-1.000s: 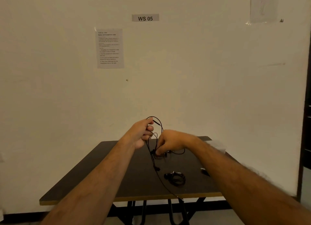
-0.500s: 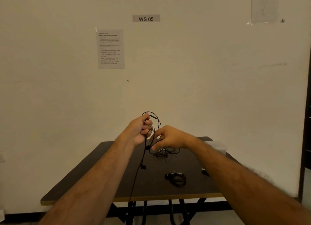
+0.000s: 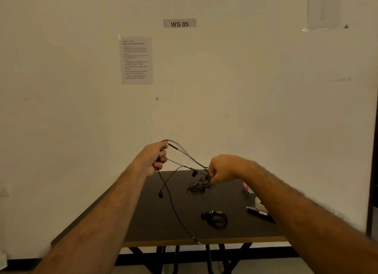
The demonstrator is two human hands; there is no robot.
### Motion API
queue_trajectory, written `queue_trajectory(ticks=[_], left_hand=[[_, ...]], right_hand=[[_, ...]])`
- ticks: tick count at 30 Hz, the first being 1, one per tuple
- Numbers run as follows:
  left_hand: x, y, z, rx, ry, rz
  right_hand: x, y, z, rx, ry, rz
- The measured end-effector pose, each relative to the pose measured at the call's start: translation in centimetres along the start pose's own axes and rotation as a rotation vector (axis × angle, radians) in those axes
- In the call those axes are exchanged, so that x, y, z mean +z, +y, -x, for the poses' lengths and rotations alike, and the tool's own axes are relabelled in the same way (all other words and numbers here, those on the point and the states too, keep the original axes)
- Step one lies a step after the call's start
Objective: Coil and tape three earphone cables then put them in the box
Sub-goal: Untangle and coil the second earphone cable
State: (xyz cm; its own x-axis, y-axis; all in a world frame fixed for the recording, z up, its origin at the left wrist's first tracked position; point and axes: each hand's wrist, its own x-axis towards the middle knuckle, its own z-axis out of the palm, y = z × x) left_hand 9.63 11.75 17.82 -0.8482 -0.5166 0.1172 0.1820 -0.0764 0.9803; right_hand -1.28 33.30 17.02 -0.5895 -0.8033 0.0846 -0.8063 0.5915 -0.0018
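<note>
Worktop (image 3: 143, 222) left half lay bare, open for reach. Loose cable (image 3: 173, 208) crossed the middle; tangled earphones (image 3: 197, 188), coiled bundle (image 3: 216, 219) and marker (image 3: 258, 213) crowded the right.

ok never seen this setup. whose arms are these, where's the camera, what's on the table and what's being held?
There is no robot here: a person works with bare hands, and the one camera sits on their head, looking forward and down, so both forearms reach in from the bottom of the picture.

The left hand grips a loose black earphone cable, raised above a dark table. The right hand pinches the same cable further along, so it stretches between the hands. An earbud dangles from it and its long end trails to the table's front edge.

On the table lie a tangled cable pile below the right hand, a coiled earphone bundle nearer the front, and a dark pen-like object on the right, too blurred to name. The wall sign reads WS 05.
</note>
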Motion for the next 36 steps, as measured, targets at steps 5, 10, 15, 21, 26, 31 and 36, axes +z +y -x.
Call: queue_trajectory(ticks=[5,10,15,21,26,31,36], left_hand=[[-0.9,-0.9,-0.4,0.022,0.107,0.072],[-1.4,-1.4,0.3,0.056,-0.007,-0.279],[-2.5,-1.9,0.5,0.060,-0.017,-0.506],[-2.8,-3.6,1.0,0.131,-0.107,-0.798],[-0.5,-5.4,1.3,0.171,-0.175,-0.846],[-0.8,-8.2,0.9,0.153,-0.167,-1.008],[-0.4,-8.9,1.7,0.005,-0.307,-0.772]], right_hand=[[-1.0,0.0,0.2,0.108,0.015,0.225],[-1.6,0.4,0.9,0.184,-0.006,0.345],[-3.5,1.1,1.7,0.197,-0.006,0.291],[-6.4,0.9,3.2,-0.034,0.030,-0.101],[-7.0,-1.2,3.2,-0.240,0.282,-0.437],[-9.2,-1.3,4.7,-0.347,0.515,-0.645],[-10.0,-2.6,5.7,-0.351,0.229,-0.441]])
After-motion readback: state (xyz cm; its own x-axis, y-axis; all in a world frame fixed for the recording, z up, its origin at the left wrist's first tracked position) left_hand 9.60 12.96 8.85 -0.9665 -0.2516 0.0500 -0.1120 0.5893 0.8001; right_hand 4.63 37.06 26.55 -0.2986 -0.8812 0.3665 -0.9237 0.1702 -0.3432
